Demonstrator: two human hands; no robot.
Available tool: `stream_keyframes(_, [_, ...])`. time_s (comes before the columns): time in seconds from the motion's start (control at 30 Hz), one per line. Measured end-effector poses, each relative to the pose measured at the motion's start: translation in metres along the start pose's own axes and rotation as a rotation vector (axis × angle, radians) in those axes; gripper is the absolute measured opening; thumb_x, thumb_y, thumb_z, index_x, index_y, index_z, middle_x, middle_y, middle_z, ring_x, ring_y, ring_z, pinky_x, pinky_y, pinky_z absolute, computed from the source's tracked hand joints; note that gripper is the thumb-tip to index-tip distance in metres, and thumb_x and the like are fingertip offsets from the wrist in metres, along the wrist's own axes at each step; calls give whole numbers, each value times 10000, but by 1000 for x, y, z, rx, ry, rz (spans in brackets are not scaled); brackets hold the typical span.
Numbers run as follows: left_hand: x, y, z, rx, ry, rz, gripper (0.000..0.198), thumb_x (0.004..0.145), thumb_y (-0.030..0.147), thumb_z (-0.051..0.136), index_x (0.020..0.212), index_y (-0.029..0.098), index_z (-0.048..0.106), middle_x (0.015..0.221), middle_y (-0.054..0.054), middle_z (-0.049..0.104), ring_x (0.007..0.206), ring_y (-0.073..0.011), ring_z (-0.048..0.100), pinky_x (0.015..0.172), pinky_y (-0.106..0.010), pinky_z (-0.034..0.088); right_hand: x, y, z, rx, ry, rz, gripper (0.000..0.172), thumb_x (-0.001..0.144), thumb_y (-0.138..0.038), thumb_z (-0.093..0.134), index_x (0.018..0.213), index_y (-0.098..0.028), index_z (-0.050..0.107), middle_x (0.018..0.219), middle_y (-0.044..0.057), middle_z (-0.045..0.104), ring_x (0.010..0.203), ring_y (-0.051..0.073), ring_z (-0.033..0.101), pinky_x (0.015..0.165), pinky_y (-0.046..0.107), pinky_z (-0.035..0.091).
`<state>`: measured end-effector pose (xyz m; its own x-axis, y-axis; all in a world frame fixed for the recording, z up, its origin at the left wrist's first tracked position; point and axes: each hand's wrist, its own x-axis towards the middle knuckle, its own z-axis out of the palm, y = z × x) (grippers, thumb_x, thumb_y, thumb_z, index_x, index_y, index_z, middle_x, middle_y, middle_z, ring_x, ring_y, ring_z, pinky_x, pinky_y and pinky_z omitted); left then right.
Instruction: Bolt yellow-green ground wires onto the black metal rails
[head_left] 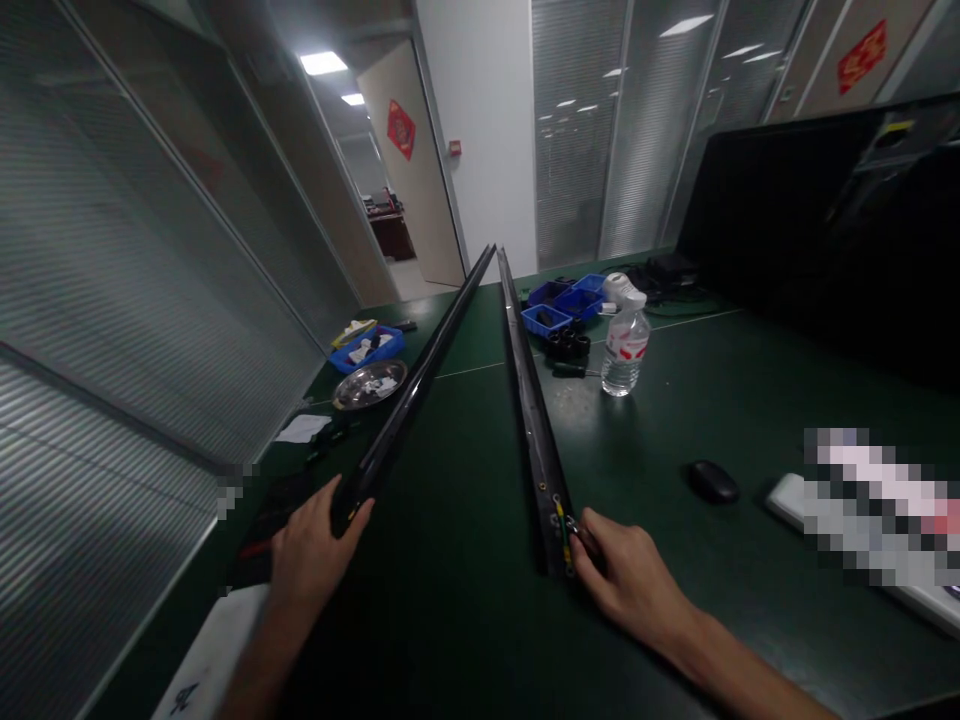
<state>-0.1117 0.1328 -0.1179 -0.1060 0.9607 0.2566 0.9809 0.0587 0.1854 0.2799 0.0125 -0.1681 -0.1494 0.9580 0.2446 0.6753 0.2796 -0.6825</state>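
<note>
Two long black rails run away from me along the green table, nearly meeting at the far end. My left hand (315,535) is closed around the near end of the left rail (409,400), thumb on its inner side. At the near end of the right rail (529,410), a short yellow-green wire (562,530) with ring terminals lies in the channel. Beside that wire, my right hand (626,565) is closed on a small tool with a shiny metal tip (573,524). Its fingers hide most of the tool, so its kind is unclear.
Left of the rails are a metal dish (370,385) and a blue tray (367,348). To the right stand blue bins (566,300), a water bottle (625,348), a screwdriver (570,370), a black mouse (712,482) and a white keyboard (787,498). A dark monitor (795,220) stands behind.
</note>
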Motion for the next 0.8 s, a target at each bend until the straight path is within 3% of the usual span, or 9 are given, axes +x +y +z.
stream_keyframes(0.03, [1, -3, 5, -48, -66, 24, 646, 938, 577, 433, 1385, 132, 578, 1419, -173, 591, 1257, -364, 600, 1058, -512, 480, 0, 0, -1, 9, -3, -2, 222, 1034, -285, 448, 820, -231, 418, 709, -36, 522, 575, 122, 485, 581, 271, 307])
stream_keyframes(0.1, [2, -8, 14, -85, -48, 44, 606, 944, 565, 409, 1325, 144, 621, 1400, -156, 600, 1230, -337, 625, 1053, -464, 498, 1, 1, -2, 21, -11, -9, 233, 1033, -290, 452, 811, -232, 414, 701, -38, 513, 570, 121, 472, 577, 271, 303])
stream_keyframes(0.3, [-3, -15, 24, -125, 6, 50, 577, 939, 545, 431, 1317, 160, 635, 1281, -145, 662, 1147, -340, 657, 1001, -479, 526, 1, 1, -4, 17, -26, -2, 267, 1021, -339, 490, 788, -230, 418, 663, -47, 510, 532, 110, 462, 547, 267, 282])
stream_keyframes(0.57, [-20, 9, 28, -181, 5, 43, 591, 937, 563, 451, 1343, 168, 616, 1238, -125, 644, 1094, -310, 660, 987, -450, 530, -4, 12, 1, 43, -54, -83, 213, 1032, -315, 484, 840, -235, 439, 680, -41, 547, 544, 112, 510, 541, 248, 315])
stream_keyframes(0.8, [-24, 29, 20, -208, -41, -29, 604, 918, 555, 472, 1377, 180, 584, 1196, -122, 654, 1040, -319, 677, 886, -446, 566, 0, 11, 0, 38, -43, -121, 188, 1014, -268, 491, 838, -238, 431, 668, -49, 547, 520, 103, 499, 517, 243, 308])
